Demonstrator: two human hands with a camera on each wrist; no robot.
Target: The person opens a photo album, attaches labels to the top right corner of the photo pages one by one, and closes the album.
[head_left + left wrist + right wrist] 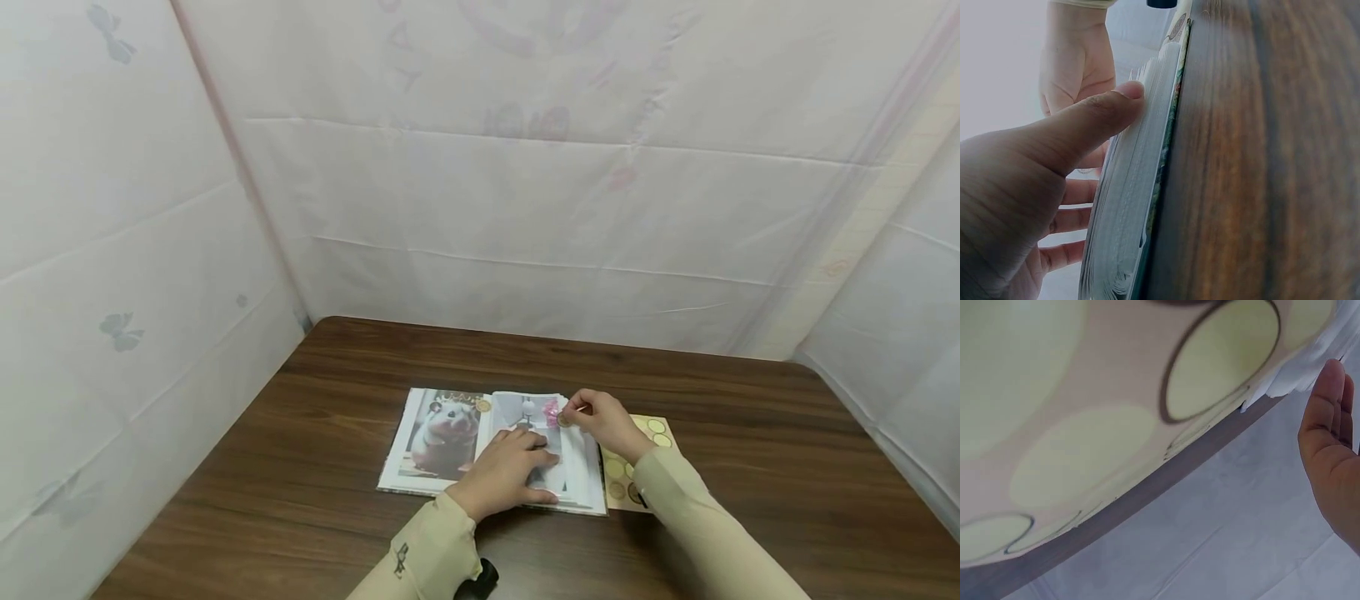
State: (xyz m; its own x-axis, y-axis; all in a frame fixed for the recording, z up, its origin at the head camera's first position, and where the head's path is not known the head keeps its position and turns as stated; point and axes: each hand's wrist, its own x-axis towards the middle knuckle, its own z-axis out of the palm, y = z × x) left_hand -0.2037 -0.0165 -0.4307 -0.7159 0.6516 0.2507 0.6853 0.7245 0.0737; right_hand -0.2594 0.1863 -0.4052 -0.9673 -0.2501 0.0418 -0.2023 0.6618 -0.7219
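A thick album (591, 479) lies open on the table, with a crowned hamster picture (446, 446) on its left page. My left hand (504, 468) rests spread on the right page, covering much of a grey picture with a pink bow (551, 412). In the left wrist view, the left thumb (1094, 119) lies against the stacked page edges (1141, 162). Near the right page's upper outer edge, my right hand (611, 425) pinches a small round gold sticker (563, 420). Another round sticker (482, 406) sits at the hamster picture's upper right corner.
A yellow sheet of round stickers (618, 502) lies right of the album, partly beneath the right forearm. The dark wooden table (315, 450) extends around them. White fabric (487, 208) hangs behind and at both sides. A black object (480, 579) shows by the left sleeve.
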